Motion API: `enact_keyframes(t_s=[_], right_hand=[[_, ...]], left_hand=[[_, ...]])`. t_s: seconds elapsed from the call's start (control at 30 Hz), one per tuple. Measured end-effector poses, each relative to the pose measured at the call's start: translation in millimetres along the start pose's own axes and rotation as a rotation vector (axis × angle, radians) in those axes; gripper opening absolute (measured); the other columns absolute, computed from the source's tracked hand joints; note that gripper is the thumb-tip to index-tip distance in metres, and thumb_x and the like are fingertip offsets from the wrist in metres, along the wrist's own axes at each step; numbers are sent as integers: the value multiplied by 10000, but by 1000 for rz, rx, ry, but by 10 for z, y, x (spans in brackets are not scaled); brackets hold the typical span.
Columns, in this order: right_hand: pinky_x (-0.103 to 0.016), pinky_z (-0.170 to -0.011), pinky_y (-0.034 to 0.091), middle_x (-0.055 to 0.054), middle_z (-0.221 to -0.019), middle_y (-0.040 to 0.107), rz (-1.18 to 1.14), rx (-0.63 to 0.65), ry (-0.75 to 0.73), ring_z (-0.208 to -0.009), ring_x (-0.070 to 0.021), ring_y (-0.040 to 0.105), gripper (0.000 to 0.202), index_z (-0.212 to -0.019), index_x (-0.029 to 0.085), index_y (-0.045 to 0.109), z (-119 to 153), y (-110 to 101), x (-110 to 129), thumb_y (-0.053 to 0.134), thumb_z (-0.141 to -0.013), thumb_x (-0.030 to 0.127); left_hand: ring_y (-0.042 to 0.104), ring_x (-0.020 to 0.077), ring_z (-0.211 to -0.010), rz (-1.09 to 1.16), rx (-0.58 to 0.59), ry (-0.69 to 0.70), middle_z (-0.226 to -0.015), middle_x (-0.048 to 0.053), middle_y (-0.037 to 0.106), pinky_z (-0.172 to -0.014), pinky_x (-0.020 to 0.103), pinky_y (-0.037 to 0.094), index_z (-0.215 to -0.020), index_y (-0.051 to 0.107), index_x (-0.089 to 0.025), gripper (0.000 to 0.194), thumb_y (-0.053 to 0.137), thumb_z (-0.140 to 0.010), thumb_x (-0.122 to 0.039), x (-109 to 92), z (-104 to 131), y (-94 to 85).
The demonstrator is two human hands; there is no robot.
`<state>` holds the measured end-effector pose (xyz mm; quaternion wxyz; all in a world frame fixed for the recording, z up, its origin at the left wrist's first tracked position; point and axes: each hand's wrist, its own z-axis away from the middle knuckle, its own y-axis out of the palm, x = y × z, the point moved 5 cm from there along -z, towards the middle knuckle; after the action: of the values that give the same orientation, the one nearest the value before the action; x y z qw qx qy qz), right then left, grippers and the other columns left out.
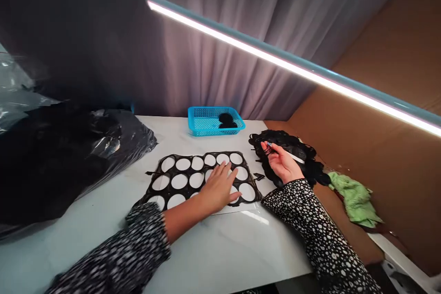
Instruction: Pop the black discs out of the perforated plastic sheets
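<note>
A black sheet [171,173] with rows of round cut-outs lies on the table, white showing through the holes. My left hand [219,187] rests palm down on its right half, fingers spread, hiding some of the holes. Off to the right, my right hand [283,164] is raised with its fingers closed around a slim white pen-like tool [294,158]. The tool's blue end shows by the fingertips; its exact kind is unclear. Behind and beneath this hand is a heap of black scraps [310,172], several of them ring-shaped or stringy.
A blue perforated basket [195,131] holding black round pieces stands at the back of the white table [220,252]. Black material in clear plastic [117,147] fills the left side. A green cloth [354,198] lies at right. A lit tube lamp [275,57] crosses overhead.
</note>
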<state>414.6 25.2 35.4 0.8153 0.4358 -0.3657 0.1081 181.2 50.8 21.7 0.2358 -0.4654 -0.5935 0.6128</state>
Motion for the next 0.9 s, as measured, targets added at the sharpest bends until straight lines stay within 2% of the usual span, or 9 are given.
enact_keyframes(t_s=[0.07, 0.13, 0.2, 0.3, 0.37, 0.5, 0.73, 0.83, 0.9], right_hand=[[-39, -357, 449, -68, -954, 709, -168, 11, 69, -679, -66, 694, 151, -1000, 166, 562, 48, 20, 42, 451, -956, 74], [-35, -384, 479, -71, -959, 704, -271, 23, 106, -693, -62, 703, 191, -1059, 167, 534, 76, 18, 107, 363, -1006, 100], [-44, -394, 497, -70, -959, 703, -300, 42, 124, -720, -72, 713, 204, -1108, 167, 518, 92, -17, 176, 340, -1021, 118], [-66, -389, 507, -80, -957, 706, -256, 76, 139, -722, -91, 719, 204, -1121, 152, 523, 94, -112, 261, 350, -1019, 118], [-72, -387, 504, -94, -952, 706, -211, 91, 143, -718, -97, 721, 203, -1095, 134, 538, 84, -175, 307, 353, -1015, 110], [-71, -375, 492, -95, -932, 707, -155, 95, 151, -707, -94, 716, 208, -1034, 130, 561, 64, -261, 399, 356, -1011, 105], [-37, -410, 492, -108, -991, 702, -184, 114, 85, -753, -72, 711, 240, -1087, 123, 569, 52, -338, 648, 342, -1008, 109], [-54, -463, 535, -104, -1049, 689, -205, 165, 35, -839, -81, 710, 236, -1115, 150, 565, 60, -331, 764, 364, -999, 114], [-83, -519, 573, -103, -1087, 677, -245, 201, 5, -892, -86, 700, 236, -1123, 163, 562, 81, -326, 833, 371, -993, 119]], left_hand=[[227, 418, -1451, 0, -1, -36, -1559, 214, 301, -1156, 585, 232, -1464, 416, -152, 723, 688, -860, -441, -189, -348, 205], [176, 421, -1462, 1, -22, -76, -1569, 201, 288, -1161, 607, 190, -1451, 444, -168, 585, 602, -927, -377, -314, -589, 375], [177, 389, -1469, 9, -38, -107, -1567, 202, 294, -1176, 576, 189, -1423, 478, -150, 466, 505, -970, -255, -379, -723, 495], [214, 341, -1469, 41, -40, -149, -1541, 268, 299, -1196, 502, 208, -1409, 454, -29, 470, 384, -946, -70, -412, -795, 593], [227, 305, -1471, 74, -42, -173, -1526, 285, 317, -1206, 466, 209, -1420, 404, 22, 528, 334, -896, 12, -425, -817, 623], [206, 235, -1485, 149, -64, -171, -1558, 200, 315, -1228, 428, 183, -1477, 318, -47, 692, 359, -795, 57, -493, -950, 680], [214, 285, -1481, 243, -110, -170, -1565, 220, 285, -1220, 490, 188, -1500, 252, -68, 785, 478, -750, -18, -721, -1525, 841], [229, 347, -1467, 258, -117, -173, -1545, 257, 299, -1205, 535, 181, -1450, 352, -49, 671, 494, -794, -39, -885, -1626, 751], [199, 378, -1469, 263, -121, -158, -1567, 232, 262, -1188, 578, 175, -1431, 401, -102, 596, 505, -845, -83, -948, -1523, 588]])
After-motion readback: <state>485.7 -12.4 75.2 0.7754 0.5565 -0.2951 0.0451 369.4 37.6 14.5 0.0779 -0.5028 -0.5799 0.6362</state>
